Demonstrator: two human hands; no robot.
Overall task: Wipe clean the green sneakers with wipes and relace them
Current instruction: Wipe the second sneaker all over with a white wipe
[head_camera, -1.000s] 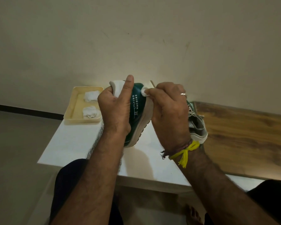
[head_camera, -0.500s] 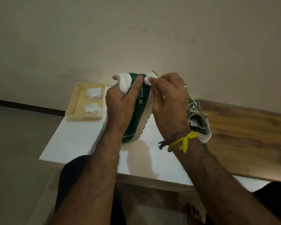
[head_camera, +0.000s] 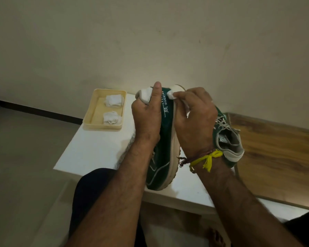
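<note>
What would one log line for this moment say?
left hand: holds sneaker upright | right hand: rubs wipe on heel | tray: two wipes

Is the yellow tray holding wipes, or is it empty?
Holding wipes. The yellow tray on the white table has two crumpled white wipes lying inside, one behind the other.

A plain cream wall [head_camera: 150, 41] fills the upper view, dimly lit. A dark skirting [head_camera: 34, 108] runs along its base above a pale floor [head_camera: 21, 166]. A white bench [head_camera: 89, 150] adjoins a wood-grain top [head_camera: 275, 157].
</note>
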